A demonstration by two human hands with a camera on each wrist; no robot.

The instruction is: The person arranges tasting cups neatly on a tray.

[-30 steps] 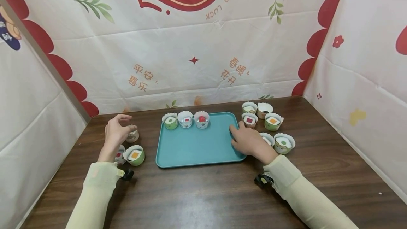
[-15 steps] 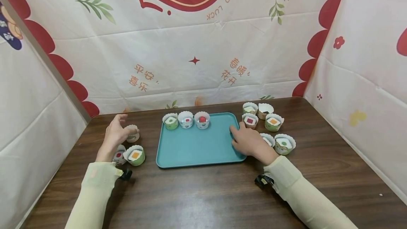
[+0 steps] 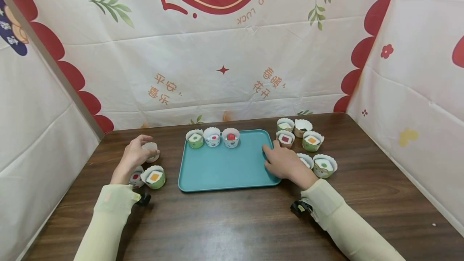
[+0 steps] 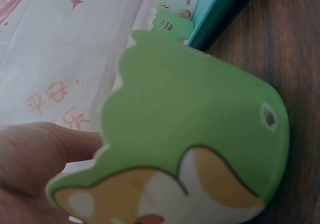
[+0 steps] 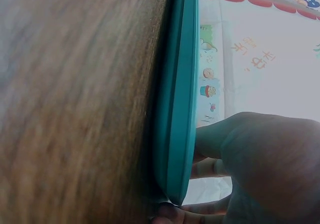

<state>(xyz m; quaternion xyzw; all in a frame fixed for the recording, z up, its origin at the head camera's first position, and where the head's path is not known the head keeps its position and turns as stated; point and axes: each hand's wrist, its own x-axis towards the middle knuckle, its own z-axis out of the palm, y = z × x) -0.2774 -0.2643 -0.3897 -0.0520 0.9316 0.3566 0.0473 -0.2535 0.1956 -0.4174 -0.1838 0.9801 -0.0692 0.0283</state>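
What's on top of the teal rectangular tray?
Three scalloped paper cups, one green, two white, along the far edge. Whatever the right hand covers on the tray can't be seen.

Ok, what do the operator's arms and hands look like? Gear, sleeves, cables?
Left hand and right hand: bare, no gloves. Left sleeve and right sleeve: long, pale yellow-green. Small black units at the left wrist and right wrist; the left one has a small yellow tag beside it. Can't make out any cables.
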